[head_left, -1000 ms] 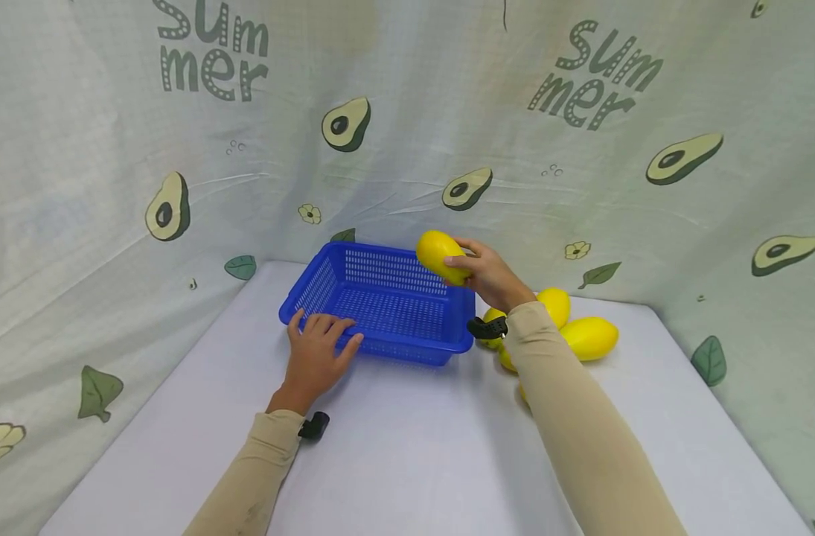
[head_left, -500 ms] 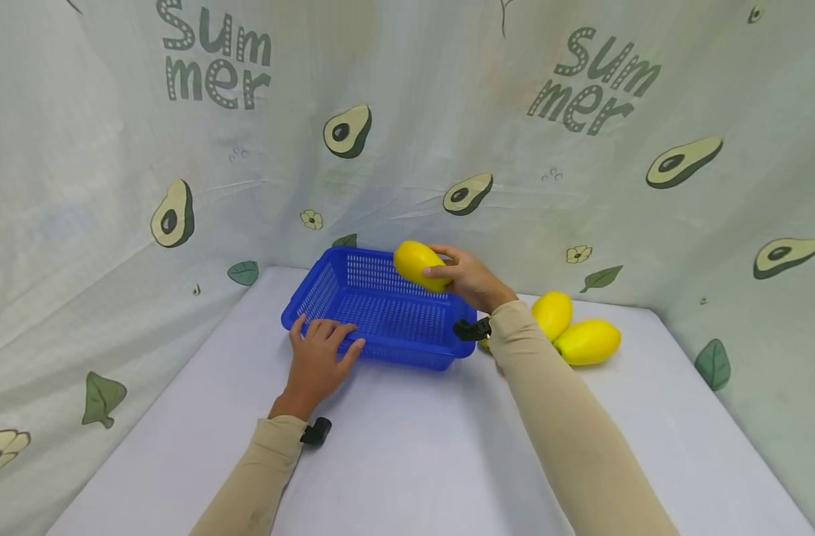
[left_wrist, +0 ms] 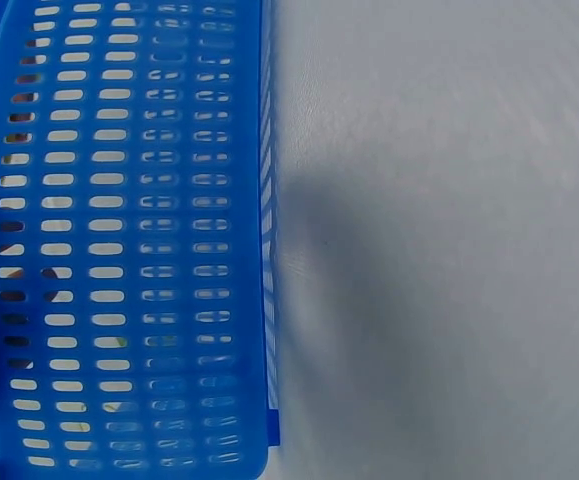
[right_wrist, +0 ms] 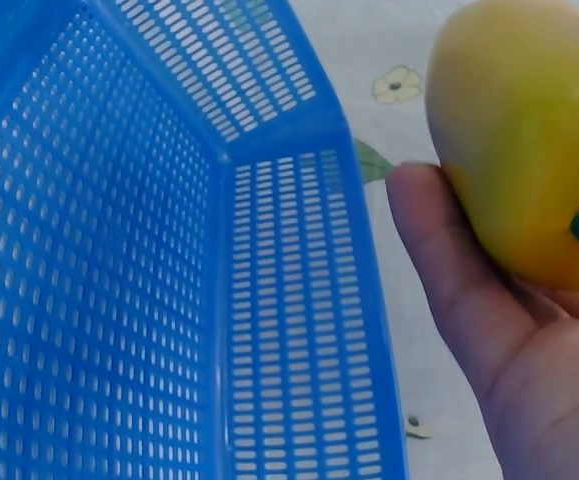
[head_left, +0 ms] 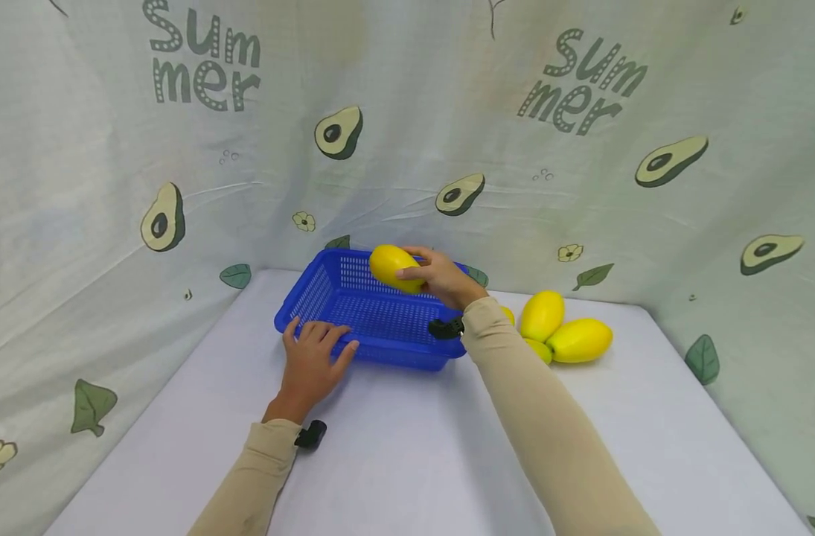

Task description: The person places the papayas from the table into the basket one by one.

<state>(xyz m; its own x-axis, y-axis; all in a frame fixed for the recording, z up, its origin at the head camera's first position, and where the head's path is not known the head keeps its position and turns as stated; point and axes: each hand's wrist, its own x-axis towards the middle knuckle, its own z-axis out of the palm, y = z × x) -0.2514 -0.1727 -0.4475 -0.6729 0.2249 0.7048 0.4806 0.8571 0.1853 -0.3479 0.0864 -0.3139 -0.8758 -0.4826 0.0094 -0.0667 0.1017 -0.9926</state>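
In the head view, a yellow mango (head_left: 390, 266) is held in my right hand (head_left: 443, 277), above the blue plastic basket (head_left: 440, 357). The right wrist view shows the mango (right_wrist: 529, 130) close up, with a green stem spot and my thumb along its side. The basket's inside (right_wrist: 89, 330) shows its bare mesh floor. My left hand (head_left: 311, 368) rests on the basket's near-left rim, fingers spread over the edge and thumb apart. In the left wrist view only the slotted outer wall (left_wrist: 139, 230) appears; the left fingers are out of sight there.
Several more yellow mangoes (head_left: 581, 340) lie on the white-covered table (head_left: 394, 447) right of the basket, partly hidden by my right sleeve (head_left: 514, 380). A printed cloth (head_left: 407, 134) with avocados hangs behind and at both sides.
My right hand has carried the mango leftward and slightly down, from above the basket's right side toward its middle. My left hand has stayed on the rim. The head view has shifted slightly.
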